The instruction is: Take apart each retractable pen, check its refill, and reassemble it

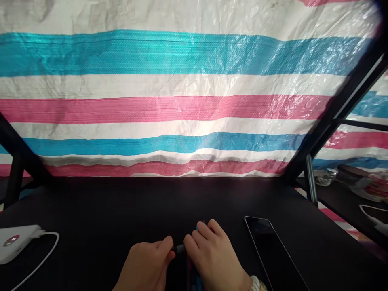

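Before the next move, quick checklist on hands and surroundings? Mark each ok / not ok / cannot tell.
1. Left hand on slim dark piece: ok, pinched at the fingertips.
2. Right hand grip on that piece: cannot tell, its fingers hide the far end.
3. Blue item under the right hand in full view: not ok, mostly covered.
4. Phone clear of the right fingers: ok, lies apart to their right.
5. Bracelet clear of the phone: cannot tell, close to its edge at the frame bottom.
6. White cable clear of the left hand: ok, well off to the left.
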Demonstrator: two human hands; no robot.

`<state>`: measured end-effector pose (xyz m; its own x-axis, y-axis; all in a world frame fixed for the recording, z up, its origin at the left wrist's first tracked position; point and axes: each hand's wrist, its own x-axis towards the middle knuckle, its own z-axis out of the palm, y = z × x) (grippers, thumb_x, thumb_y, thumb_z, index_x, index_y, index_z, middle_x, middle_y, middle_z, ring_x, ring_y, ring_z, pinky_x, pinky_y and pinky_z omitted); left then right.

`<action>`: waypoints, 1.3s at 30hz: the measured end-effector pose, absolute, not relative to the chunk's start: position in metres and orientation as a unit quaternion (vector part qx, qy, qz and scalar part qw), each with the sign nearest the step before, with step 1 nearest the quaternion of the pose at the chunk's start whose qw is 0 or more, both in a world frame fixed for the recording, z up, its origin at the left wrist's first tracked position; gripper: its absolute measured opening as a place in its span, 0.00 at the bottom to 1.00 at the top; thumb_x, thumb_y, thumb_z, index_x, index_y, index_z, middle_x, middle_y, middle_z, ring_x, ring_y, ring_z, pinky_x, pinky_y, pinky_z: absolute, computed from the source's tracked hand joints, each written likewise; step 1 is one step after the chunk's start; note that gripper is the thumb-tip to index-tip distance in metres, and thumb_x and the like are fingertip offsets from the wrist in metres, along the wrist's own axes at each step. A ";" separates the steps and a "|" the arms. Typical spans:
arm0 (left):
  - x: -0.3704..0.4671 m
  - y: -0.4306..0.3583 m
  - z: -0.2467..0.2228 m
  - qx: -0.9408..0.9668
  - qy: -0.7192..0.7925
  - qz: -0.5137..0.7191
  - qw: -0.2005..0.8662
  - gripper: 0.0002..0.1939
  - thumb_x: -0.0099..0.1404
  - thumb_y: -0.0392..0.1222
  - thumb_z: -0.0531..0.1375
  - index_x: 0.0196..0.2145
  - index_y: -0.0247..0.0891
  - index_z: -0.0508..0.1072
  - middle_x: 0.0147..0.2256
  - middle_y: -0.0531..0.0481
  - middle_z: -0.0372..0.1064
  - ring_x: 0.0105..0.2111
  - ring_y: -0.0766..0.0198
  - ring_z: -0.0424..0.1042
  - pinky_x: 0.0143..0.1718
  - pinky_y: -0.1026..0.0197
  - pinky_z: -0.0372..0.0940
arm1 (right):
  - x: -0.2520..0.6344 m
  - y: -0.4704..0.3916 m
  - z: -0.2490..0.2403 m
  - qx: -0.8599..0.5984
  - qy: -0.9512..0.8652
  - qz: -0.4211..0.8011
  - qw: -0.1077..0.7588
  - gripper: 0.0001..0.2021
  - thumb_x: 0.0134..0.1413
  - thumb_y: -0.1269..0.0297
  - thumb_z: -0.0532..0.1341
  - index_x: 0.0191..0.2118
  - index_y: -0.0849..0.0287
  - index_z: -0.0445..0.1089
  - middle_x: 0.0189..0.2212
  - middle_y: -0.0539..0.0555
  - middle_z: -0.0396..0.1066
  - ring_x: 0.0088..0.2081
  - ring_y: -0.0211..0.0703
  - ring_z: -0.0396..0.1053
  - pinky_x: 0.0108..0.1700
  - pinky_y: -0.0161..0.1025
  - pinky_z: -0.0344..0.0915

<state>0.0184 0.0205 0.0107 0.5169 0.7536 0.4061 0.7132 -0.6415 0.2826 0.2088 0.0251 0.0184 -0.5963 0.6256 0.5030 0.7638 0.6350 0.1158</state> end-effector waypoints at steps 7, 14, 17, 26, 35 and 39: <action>0.016 0.021 0.008 0.860 0.442 0.246 0.063 0.17 0.69 0.32 0.43 0.24 0.40 0.59 0.14 0.56 0.66 0.11 0.68 0.64 0.13 0.67 0.46 | 0.207 0.028 0.017 -0.387 -0.881 -0.171 0.213 0.10 0.48 0.77 0.62 0.25 0.58 0.61 0.20 0.49 0.66 0.30 0.44 0.62 0.38 0.43 0.50; 0.025 0.030 0.011 0.852 0.378 0.337 -0.132 0.13 0.65 0.28 0.48 0.25 0.40 0.62 0.17 0.56 0.65 0.14 0.67 0.64 0.18 0.62 0.53 | 0.214 0.031 0.023 -0.422 -0.886 -0.086 0.169 0.07 0.53 0.76 0.61 0.29 0.58 0.65 0.24 0.49 0.72 0.31 0.45 0.68 0.38 0.42 0.56; 0.029 0.030 0.013 0.845 0.323 0.361 -0.227 0.11 0.64 0.27 0.50 0.32 0.38 0.69 0.21 0.54 0.68 0.19 0.65 0.67 0.22 0.59 0.56 | 0.222 0.027 0.031 -0.449 -0.884 0.033 0.123 0.08 0.56 0.79 0.56 0.31 0.58 0.65 0.27 0.50 0.75 0.29 0.42 0.69 0.35 0.38 0.58; 0.033 0.023 0.017 0.848 0.259 0.354 -0.299 0.09 0.64 0.28 0.53 0.36 0.36 0.72 0.25 0.51 0.72 0.26 0.62 0.71 0.31 0.56 0.63 | 0.232 0.012 0.051 -0.445 -0.834 0.300 0.126 0.13 0.60 0.77 0.50 0.31 0.57 0.68 0.27 0.50 0.76 0.31 0.39 0.73 0.29 0.30 0.59; 0.033 0.019 0.004 0.867 0.402 0.248 -0.156 0.07 0.55 0.29 0.54 0.27 0.40 0.65 0.21 0.53 0.67 0.18 0.62 0.65 0.22 0.58 0.51 | 0.205 0.016 0.042 -0.520 -0.851 0.075 -0.010 0.09 0.54 0.77 0.56 0.37 0.58 0.70 0.30 0.53 0.80 0.30 0.51 0.78 0.23 0.39 0.40; 0.033 0.019 0.008 0.873 0.432 0.197 -0.108 0.08 0.55 0.28 0.54 0.28 0.40 0.66 0.22 0.52 0.70 0.18 0.60 0.67 0.21 0.58 0.47 | 0.205 0.016 0.039 -0.506 -0.861 0.038 0.013 0.10 0.50 0.79 0.57 0.36 0.58 0.69 0.30 0.52 0.79 0.29 0.48 0.77 0.23 0.39 0.39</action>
<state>0.0326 0.0189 0.0077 0.5487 0.7128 0.4369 0.7975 -0.6031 -0.0176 0.2050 0.0162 0.0391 -0.4868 0.8734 -0.0160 0.8713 0.4842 -0.0798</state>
